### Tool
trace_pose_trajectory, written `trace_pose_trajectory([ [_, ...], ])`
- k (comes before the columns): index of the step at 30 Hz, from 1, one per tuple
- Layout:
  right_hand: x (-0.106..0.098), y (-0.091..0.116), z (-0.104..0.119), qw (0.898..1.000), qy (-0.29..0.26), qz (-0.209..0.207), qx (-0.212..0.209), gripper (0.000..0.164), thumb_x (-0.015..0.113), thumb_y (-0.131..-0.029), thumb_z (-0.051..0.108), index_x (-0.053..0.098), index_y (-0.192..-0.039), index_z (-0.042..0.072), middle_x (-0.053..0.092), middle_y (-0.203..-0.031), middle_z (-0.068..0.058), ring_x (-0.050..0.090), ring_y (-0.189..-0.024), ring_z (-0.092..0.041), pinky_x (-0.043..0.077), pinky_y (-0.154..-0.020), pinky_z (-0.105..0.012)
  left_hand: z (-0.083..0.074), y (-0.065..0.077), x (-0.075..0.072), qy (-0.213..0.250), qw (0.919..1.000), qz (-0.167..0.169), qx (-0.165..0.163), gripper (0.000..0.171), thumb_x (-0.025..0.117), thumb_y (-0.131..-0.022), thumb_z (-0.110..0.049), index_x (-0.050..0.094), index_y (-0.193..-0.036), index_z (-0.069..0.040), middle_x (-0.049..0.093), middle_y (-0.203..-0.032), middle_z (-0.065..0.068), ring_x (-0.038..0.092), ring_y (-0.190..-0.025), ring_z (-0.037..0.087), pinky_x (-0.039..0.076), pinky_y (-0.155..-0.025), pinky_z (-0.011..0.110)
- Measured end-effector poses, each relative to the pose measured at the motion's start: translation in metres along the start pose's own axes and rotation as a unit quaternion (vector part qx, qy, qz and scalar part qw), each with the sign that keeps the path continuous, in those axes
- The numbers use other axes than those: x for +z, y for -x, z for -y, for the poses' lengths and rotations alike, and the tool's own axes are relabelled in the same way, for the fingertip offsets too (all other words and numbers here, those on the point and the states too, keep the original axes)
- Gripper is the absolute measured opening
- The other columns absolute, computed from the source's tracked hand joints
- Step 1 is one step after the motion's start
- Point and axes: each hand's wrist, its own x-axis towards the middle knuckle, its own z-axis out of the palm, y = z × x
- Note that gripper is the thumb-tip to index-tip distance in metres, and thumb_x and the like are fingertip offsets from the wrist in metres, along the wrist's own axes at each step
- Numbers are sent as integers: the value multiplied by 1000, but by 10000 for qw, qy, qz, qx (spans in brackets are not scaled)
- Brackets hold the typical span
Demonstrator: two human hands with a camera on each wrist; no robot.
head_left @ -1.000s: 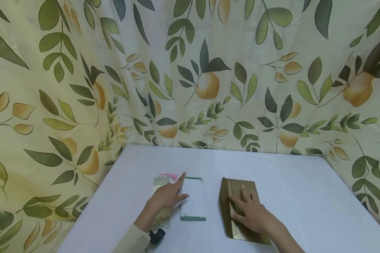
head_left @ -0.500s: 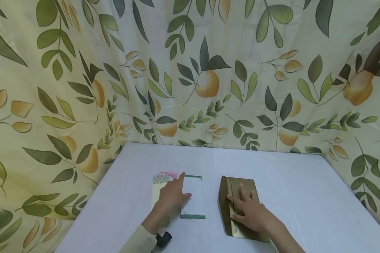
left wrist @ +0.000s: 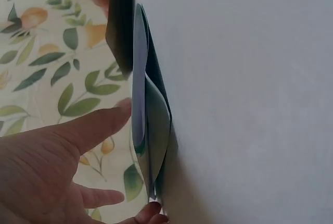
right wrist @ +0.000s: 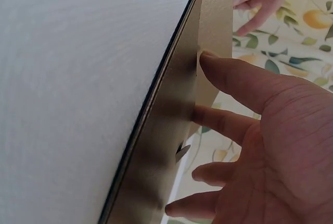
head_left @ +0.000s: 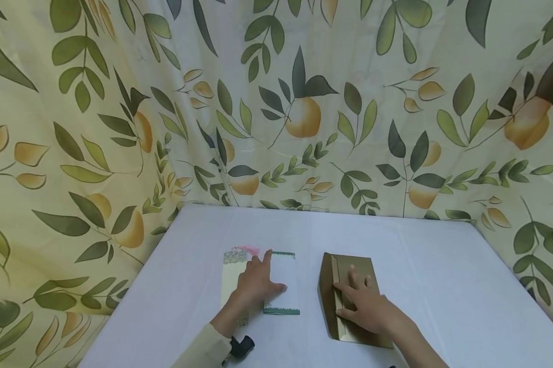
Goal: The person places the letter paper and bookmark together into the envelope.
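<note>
My left hand (head_left: 255, 282) lies over a folded white paper with green borders (head_left: 283, 301), its thumb on the sheet and index fingertip by the top edge. The left wrist view shows the paper's folded layers bulging apart, with fingertips (left wrist: 148, 212) at one end. Partly under that hand is a cream bookmark (head_left: 229, 281) with glittery ends and a pink tassel (head_left: 249, 250). To the right, my right hand (head_left: 366, 309) rests with spread fingers on a gold envelope (head_left: 355, 333), whose flap (head_left: 327, 301) stands out to the left. Thumb and fingertips meet its surface in the right wrist view.
A white-covered table (head_left: 423, 266) bears everything. Behind it and to the left hangs a curtain (head_left: 304, 168) printed with leaves and oranges. A black device (head_left: 242, 347) sits at the left wrist, beside the cream sleeve.
My left hand has slid slightly right, so its thumb reaches further over the white paper and more of the bookmark shows. The right hand stays on the envelope.
</note>
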Motion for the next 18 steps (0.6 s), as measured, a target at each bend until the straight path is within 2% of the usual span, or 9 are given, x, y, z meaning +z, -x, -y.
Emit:
trace_pose_trajectory([
  [6, 0, -1, -1, 9999, -107, 1, -20, 67, 62, -85, 53, 47, -141, 19, 12, -153, -25, 16, -128, -61, 27, -78, -78, -7, 2, 2, 55, 9999, 64, -60, 113, 88, -58, -42, 28, -147, -7, 47, -117, 25, 47, -102, 34, 43, -61, 41],
  [10, 0, -1, -1, 10000, -90, -35, -2, 67, 62, -85, 53, 47, -140, 19, 14, -152, -25, 17, -128, -60, 30, -78, -77, -8, 2, 4, 196, 9996, 154, -131, 112, 90, -58, -38, 28, -147, -8, 48, -114, 23, 49, -99, 32, 45, -65, 44],
  [16, 2, 0, -3, 9999, -34, -140, 16, 67, 64, -84, 52, 48, -139, 18, 17, -151, -25, 21, -127, -60, 33, -77, -75, -8, -1, 7, 453, 9988, 193, 45, 116, 91, -57, -32, 22, -148, -12, 52, -113, 21, 53, -93, 30, 45, -57, 41],
  [18, 3, 0, -2, 9998, -66, -166, -9, 67, 64, -84, 52, 48, -139, 17, 17, -151, -25, 21, -126, -60, 33, -76, -75, -8, -1, 7, 437, 9988, 223, 56, 112, 91, -57, -31, 25, -146, -15, 53, -112, 18, 53, -91, 28, 45, -58, 41],
])
